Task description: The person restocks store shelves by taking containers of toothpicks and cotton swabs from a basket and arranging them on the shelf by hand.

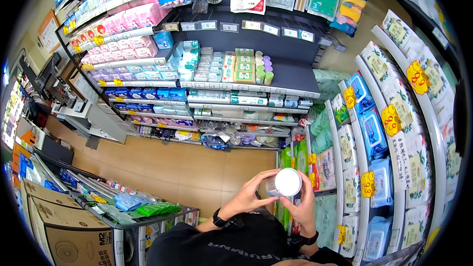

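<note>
Between my two hands is a round container with a white lid (288, 182), its top turned up toward me. My left hand (253, 192) curls around its left side, thumb pressed near the bottom of the lid. My right hand (302, 206) wraps the right side, with its thumb also at the lower edge. The container's sides are mostly hidden by the lid and my fingers. Dark bands circle both wrists. Both hands are over the aisle, beside the right-hand shelves.
Ahead, a shelf unit (290, 71) carries boxes, packs and several small cylinders (268, 78). Close on the right, shelves hold wipes packs (373, 133) and tissue packs (349, 189). Cardboard boxes (74, 234) stand at lower left beside a low rack (106, 216). Tiled floor (182, 167) lies between.
</note>
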The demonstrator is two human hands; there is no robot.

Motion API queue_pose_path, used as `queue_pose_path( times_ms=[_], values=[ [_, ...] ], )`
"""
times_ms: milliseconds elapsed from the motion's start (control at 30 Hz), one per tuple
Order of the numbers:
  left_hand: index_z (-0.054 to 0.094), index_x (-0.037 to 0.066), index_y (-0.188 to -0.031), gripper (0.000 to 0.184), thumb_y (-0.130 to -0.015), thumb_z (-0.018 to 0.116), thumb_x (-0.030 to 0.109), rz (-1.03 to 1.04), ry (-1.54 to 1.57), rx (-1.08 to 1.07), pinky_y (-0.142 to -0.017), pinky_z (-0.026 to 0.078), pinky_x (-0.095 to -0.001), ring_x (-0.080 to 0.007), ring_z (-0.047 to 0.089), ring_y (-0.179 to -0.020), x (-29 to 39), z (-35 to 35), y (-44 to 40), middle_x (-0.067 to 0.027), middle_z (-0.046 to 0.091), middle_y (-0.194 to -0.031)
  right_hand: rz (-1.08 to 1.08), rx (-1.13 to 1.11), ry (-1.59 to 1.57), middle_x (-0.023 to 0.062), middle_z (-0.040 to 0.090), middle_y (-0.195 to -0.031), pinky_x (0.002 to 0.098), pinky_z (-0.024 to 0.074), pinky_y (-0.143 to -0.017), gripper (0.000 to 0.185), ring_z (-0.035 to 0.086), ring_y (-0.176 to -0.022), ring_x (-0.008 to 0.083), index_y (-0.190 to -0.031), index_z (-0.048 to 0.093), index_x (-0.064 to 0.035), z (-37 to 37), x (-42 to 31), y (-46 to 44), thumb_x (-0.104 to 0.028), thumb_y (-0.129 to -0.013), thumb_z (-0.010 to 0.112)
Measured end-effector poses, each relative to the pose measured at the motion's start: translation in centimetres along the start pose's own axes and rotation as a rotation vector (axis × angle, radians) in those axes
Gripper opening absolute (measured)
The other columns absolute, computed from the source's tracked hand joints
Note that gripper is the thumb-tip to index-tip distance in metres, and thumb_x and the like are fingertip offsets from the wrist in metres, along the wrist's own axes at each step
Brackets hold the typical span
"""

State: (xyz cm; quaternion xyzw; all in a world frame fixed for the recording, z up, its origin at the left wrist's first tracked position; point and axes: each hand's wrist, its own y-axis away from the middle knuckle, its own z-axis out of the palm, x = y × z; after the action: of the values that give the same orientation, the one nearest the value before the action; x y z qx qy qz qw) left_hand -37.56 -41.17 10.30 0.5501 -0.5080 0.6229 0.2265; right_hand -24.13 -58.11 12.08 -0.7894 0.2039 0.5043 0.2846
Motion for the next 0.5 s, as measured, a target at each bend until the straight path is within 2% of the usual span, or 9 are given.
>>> queue_pose_path(
  times_ms=[67, 100, 167, 267, 433, 500],
  values=[
    [0.049, 0.002, -0.145, 0.073, -0.081, 0.085, 0.013, -0.012, 0.003, 0.030, -0.115, 0.043, -0.0420, -0.0313, 0.054, -0.136, -0.8, -0.4, -1.6, -0.0172, 0.055, -0.147, 0.036, -0.067, -0.055, 0.0193, 0.051, -0.143, 0.0394, 0.0415, -0.114, 0.087, 0.053, -0.133, 0.0271, -0.150, 0.037, 0.0042, -0.3, 0.5, -2.2, -0.012, -0.079, 0.085],
    [0.049, 0.002, -0.145, 0.073, -0.081, 0.085, 0.013, -0.011, -0.009, 0.035, -0.115, 0.043, -0.0420, -0.0313, 0.054, -0.136, -1.2, -0.6, -2.5, -0.0172, 0.055, -0.147, 0.028, -0.072, -0.064, 0.0193, 0.051, -0.143, 0.0394, 0.0415, -0.114, 0.087, 0.053, -0.133, 0.0271, -0.150, 0.037, 0.0042, -0.4, 1.0, -3.3, -0.012, -0.079, 0.085],
    [0.050, 0.002, -0.143, 0.071, -0.082, 0.085, 0.014, -0.026, -0.026, 0.047, -0.114, 0.043, -0.0418, -0.0314, 0.055, -0.135, -2.1, -1.0, -4.5, -0.0173, 0.056, -0.146, -0.050, -0.050, -0.047, 0.0223, 0.056, -0.141, 0.0405, 0.0489, -0.107, 0.086, 0.059, -0.128, 0.0299, -0.147, 0.042, 0.0053, -0.8, 2.1, -5.8, -0.016, -0.078, 0.089],
    [0.052, 0.002, -0.142, 0.069, -0.083, 0.085, 0.016, -0.063, -0.069, 0.053, -0.112, 0.044, -0.0408, -0.0302, 0.056, -0.134, -2.8, -1.4, -8.0, -0.0165, 0.057, -0.145, -0.040, -0.071, -0.083, 0.0220, 0.055, -0.142, 0.0395, 0.0472, -0.108, 0.086, 0.058, -0.129, 0.0298, -0.146, 0.044, 0.0051, -1.8, 3.4, -9.5, -0.015, -0.077, 0.090],
    [0.052, 0.001, -0.142, 0.071, -0.083, 0.086, 0.021, -0.072, -0.140, 0.100, -0.110, 0.047, -0.0380, -0.0265, 0.060, -0.128, -6.5, -1.6, -12.9, -0.0174, 0.060, -0.140, -0.087, -0.099, -0.038, 0.0215, 0.058, -0.139, 0.0406, 0.0463, -0.109, 0.088, 0.057, -0.131, 0.0291, -0.146, 0.045, 0.0016, -2.9, 8.4, -15.5, -0.027, -0.077, 0.091],
    [0.051, -0.001, -0.143, 0.074, -0.081, 0.088, 0.017, -0.115, -0.181, 0.093, -0.108, 0.048, -0.0393, -0.0256, 0.060, -0.127, -8.9, -2.0, -14.1, -0.0167, 0.060, -0.139, -0.123, -0.130, 0.049, 0.0217, 0.052, -0.147, 0.0446, 0.0412, -0.113, 0.089, 0.052, -0.136, 0.0337, -0.157, 0.031, -0.0063, -3.6, 7.3, -17.4, -0.028, -0.087, 0.083]
  ],
)
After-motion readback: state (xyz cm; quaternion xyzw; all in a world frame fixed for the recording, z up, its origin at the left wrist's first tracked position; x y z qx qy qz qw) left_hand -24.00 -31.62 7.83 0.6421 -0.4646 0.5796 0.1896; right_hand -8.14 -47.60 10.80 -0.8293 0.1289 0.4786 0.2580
